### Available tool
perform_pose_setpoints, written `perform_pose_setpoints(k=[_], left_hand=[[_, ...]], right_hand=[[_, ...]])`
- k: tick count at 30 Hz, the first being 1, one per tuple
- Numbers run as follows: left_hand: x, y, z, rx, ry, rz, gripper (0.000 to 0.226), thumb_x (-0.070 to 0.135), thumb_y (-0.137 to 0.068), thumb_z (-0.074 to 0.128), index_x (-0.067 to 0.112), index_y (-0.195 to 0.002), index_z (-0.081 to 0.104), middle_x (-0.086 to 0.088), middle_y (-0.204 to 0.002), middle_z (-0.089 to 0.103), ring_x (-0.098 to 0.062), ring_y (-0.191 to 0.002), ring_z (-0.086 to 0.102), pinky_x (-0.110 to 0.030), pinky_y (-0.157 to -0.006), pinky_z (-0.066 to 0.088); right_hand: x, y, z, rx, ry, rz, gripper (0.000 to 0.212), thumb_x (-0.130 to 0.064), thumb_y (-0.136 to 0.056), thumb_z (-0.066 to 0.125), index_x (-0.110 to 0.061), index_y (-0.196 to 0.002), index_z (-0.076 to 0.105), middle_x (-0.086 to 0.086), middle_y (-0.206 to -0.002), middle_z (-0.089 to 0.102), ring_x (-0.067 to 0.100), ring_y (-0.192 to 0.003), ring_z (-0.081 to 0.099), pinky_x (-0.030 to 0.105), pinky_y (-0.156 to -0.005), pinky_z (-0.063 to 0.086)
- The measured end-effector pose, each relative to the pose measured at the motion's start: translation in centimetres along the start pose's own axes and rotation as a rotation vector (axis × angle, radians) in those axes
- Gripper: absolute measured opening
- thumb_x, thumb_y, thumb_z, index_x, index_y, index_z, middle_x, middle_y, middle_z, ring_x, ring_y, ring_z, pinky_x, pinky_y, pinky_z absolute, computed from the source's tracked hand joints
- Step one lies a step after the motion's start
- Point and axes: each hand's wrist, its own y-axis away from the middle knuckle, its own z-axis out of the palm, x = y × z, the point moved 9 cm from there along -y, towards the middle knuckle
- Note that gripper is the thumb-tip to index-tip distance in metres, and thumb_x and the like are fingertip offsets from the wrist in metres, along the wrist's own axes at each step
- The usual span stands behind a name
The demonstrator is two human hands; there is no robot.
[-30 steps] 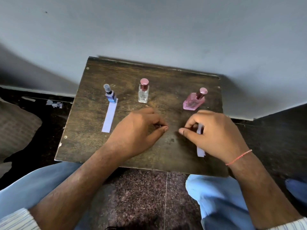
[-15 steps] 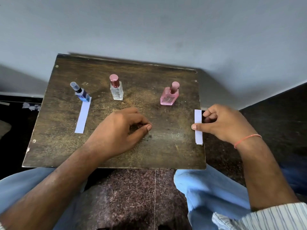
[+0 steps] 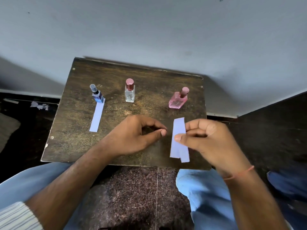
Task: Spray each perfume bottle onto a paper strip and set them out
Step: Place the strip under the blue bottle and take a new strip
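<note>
So one bottle looks sorted: the blue bottle (image 3: 98, 96) at the back left of the table (image 3: 74, 143) has a paper strip (image 3: 96, 117) lying flat right in front of it, the strip's far end touching its base. The clear bottle (image 3: 129, 91) in the middle and the pink bottle (image 3: 178, 99) on the right both stand with their caps on and nothing laid out by them, so my guess is those two are still to do.

Right now it's the strip-handling bit. The right hand (image 3: 211, 140) has its grip pinched on the loose strips (image 3: 179, 140), thumb on the near face and fingers curled behind, holding them up over the front right of the table. It looks like two strips overlapping (the bottom ends fan apart a little). The left hand (image 3: 132, 135) sits just beside them with fingers curled and thumb near the forefinger; I can't see anything in it.

Next move, as I read it: peel one strip off the pair with the left hand, then free a hand to uncap the next bottle. Thin paper sticks together, so separating it cleanly is the fiddly part.
</note>
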Motion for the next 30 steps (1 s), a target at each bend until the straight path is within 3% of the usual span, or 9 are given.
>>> perform_pose_setpoints(k=[3,5,8,13,18,21,23,25,30], left_hand=[[-0.1,0.5,0.1,-0.042,0.050,0.007,0.021,0.031,-0.103,0.078,0.029,-0.123,0.084,0.028,-0.104,0.082,0.012,-0.089,0.074,-0.004,-0.076,0.049],[-0.8,0.8,-0.4,-0.038,0.102,-0.026,0.021,0.028,-0.105,0.076,0.030,-0.124,0.084,0.025,-0.106,0.083,0.008,-0.091,0.075,-0.010,-0.079,0.053],[-2.1,0.9,-1.3,-0.004,0.202,-0.071,0.020,0.026,-0.106,0.074,0.029,-0.122,0.084,0.011,-0.108,0.086,-0.020,-0.095,0.081,-0.042,-0.083,0.063],[-3.2,1.0,-2.2,0.038,0.296,-0.103,0.020,0.033,-0.101,0.079,0.032,-0.120,0.085,-0.007,-0.110,0.087,-0.055,-0.102,0.077,-0.075,-0.092,0.059],[-4.0,0.8,-2.3,0.057,0.263,-0.127,0.018,0.028,-0.099,0.082,0.030,-0.116,0.087,0.014,-0.108,0.087,-0.022,-0.102,0.083,-0.056,-0.095,0.065],[-3.9,0.8,-2.9,0.096,0.116,-0.107,0.019,0.023,-0.101,0.081,0.034,-0.116,0.086,0.015,-0.102,0.085,-0.015,-0.090,0.080,-0.045,-0.081,0.066],[-3.4,0.9,-3.6,0.160,0.038,-0.060,0.021,0.020,-0.101,0.080,0.032,-0.117,0.086,0.020,-0.099,0.083,0.000,-0.082,0.074,-0.019,-0.069,0.057],[-2.4,1.1,-4.1,0.200,-0.034,-0.006,0.025,0.016,-0.102,0.079,0.029,-0.122,0.085,0.022,-0.108,0.081,0.014,-0.085,0.069,-0.003,-0.073,0.047],[-0.5,1.4,-3.7,0.203,-0.104,0.112,0.027,0.009,-0.099,0.079,0.024,-0.121,0.085,0.014,-0.102,0.078,-0.003,-0.084,0.071,-0.007,-0.070,0.043]], right_hand=[[1.4,0.0,2.9,-0.062,-0.134,0.069,0.021,-0.008,-0.083,0.092,-0.014,-0.102,0.085,0.009,-0.092,0.087,0.023,-0.089,0.085,0.038,-0.084,0.065],[1.6,-0.9,4.0,-0.100,-0.171,0.087,0.021,-0.006,-0.084,0.090,-0.011,-0.104,0.084,0.012,-0.093,0.086,0.023,-0.087,0.084,0.035,-0.080,0.066],[1.3,-2.5,5.3,-0.170,-0.164,0.073,0.020,-0.004,-0.085,0.090,-0.012,-0.102,0.083,0.011,-0.093,0.087,0.019,-0.085,0.084,0.024,-0.073,0.064],[1.1,-3.5,7.1,-0.243,-0.207,0.085,0.021,-0.002,-0.088,0.087,-0.009,-0.107,0.081,0.014,-0.095,0.086,0.021,-0.084,0.082,0.032,-0.071,0.067],[1.0,-3.5,6.9,-0.263,-0.274,0.124,0.021,0.003,-0.089,0.083,-0.009,-0.107,0.081,0.011,-0.088,0.086,0.009,-0.068,0.079,0.015,-0.052,0.054],[0.6,-3.3,6.8,-0.291,-0.252,0.127,0.023,-0.002,-0.086,0.086,-0.012,-0.106,0.083,0.011,-0.092,0.087,0.008,-0.075,0.081,0.013,-0.053,0.052],[0.4,-3.0,6.8,-0.321,-0.247,0.140,0.029,-0.016,-0.078,0.091,-0.013,-0.105,0.085,0.014,-0.098,0.086,0.013,-0.084,0.083,0.015,-0.056,0.054],[0.4,-2.8,7.0,-0.344,-0.254,0.157,0.037,-0.027,-0.069,0.092,-0.017,-0.104,0.087,0.014,-0.101,0.086,0.015,-0.089,0.083,0.017,-0.061,0.058],[0.1,-2.1,7.9,-0.411,-0.392,0.214,0.029,-0.021,-0.072,0.089,-0.024,-0.101,0.089,0.019,-0.102,0.085,0.016,-0.085,0.083,0.026,-0.065,0.065]])
